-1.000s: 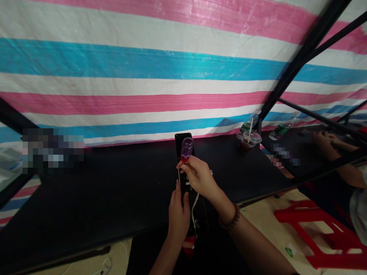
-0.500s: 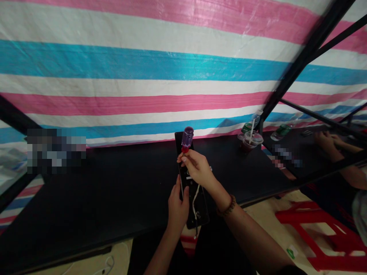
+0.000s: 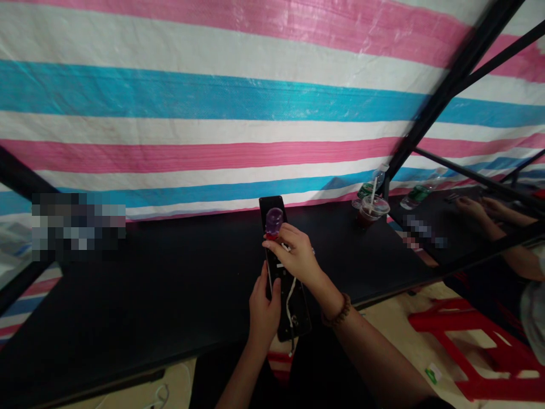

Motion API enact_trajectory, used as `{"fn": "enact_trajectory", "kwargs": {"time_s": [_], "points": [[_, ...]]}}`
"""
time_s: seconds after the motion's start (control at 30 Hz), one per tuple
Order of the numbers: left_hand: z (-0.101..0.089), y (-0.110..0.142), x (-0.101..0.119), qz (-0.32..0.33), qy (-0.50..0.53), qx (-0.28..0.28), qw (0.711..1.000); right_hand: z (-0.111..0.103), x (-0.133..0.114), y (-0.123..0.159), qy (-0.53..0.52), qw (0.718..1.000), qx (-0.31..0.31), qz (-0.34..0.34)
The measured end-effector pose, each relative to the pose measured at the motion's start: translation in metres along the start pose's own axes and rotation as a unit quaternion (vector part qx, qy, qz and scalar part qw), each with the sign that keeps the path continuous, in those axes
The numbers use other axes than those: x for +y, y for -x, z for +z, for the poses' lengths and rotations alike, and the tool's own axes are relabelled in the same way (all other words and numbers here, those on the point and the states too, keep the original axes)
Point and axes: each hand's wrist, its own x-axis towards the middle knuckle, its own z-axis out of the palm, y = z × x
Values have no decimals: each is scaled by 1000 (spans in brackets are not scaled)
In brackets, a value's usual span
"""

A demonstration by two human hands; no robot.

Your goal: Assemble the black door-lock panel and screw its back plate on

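A long, narrow black panel [image 3: 298,312] lies across the table's front edge, its near end jutting over my lap. My left hand [image 3: 264,304] grips the panel's left side, thumb on top and fingers along the edge. Above the panel, my right hand [image 3: 293,250] is closed around a screwdriver [image 3: 274,220] with a clear purple and red handle. The handle's end points up toward me; the tip is hidden behind the hand. A pale cable [image 3: 289,298] with a small connector runs down the panel and hangs past its near end.
A black table [image 3: 170,284] stands against a striped tarp [image 3: 213,153]. At the right are a lidded plastic cup [image 3: 373,210] with a straw and two bottles. Black metal posts frame both sides. A person's hands [image 3: 472,210] rest at the neighbouring table, near a red stool [image 3: 447,329].
The screwdriver handle has come down and tipped toward me, and my right fingers have shifted up onto its lower part. My left hand and the panel stay put.
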Motion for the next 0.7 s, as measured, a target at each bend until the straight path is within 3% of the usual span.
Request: {"fn": "enact_trajectory", "kwargs": {"time_s": [0.17, 0.47, 0.57, 0.7], "points": [[0, 0, 2, -3, 5, 7, 1000, 2, -3, 1, 1, 999, 44, -12], [1, -1, 3, -7, -2, 16, 1000, 4, -7, 1, 54, 997, 17, -54], [0, -1, 2, -3, 1, 15, 1000, 8, -4, 2, 30, 999, 29, -16], [0, 0, 1, -1, 2, 6, 1000, 9, 2, 3, -66, 993, 52, 86]]}}
